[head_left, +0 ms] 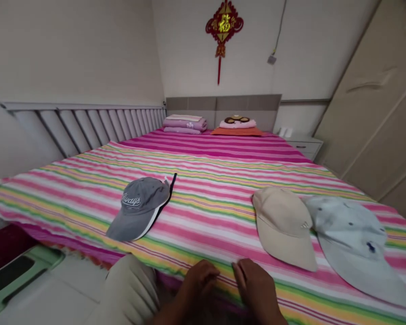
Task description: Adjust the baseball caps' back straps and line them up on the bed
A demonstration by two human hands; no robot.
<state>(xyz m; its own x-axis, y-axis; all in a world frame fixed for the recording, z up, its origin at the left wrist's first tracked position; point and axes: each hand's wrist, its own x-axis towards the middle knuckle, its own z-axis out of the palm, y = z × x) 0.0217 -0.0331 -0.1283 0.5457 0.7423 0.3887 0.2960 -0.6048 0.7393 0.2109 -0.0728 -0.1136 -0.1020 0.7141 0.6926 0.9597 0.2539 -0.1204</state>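
Observation:
My left hand [201,276] is at the near edge of the bed, its fingers loosely bent with a gap to the thumb and nothing held. Beside it, my right hand [255,284] rests over the striped sheet [203,225], loosely curved and also without anything in it. A grey baseball cap [140,203] with white lettering lies to the left, its dark strap sticking out behind. Closer to my right hand is a beige cap [282,221]. A pale blue cap [352,239] with a small dark logo sits against the beige one, brim toward me.
Folded lilac bedding [185,125] and a pink-and-orange stack [237,128] lie by the headboard [223,104]. A metal rail [84,107] borders the left side. A green plastic stool [37,266] stands at lower left, a nightstand [304,145] at back right.

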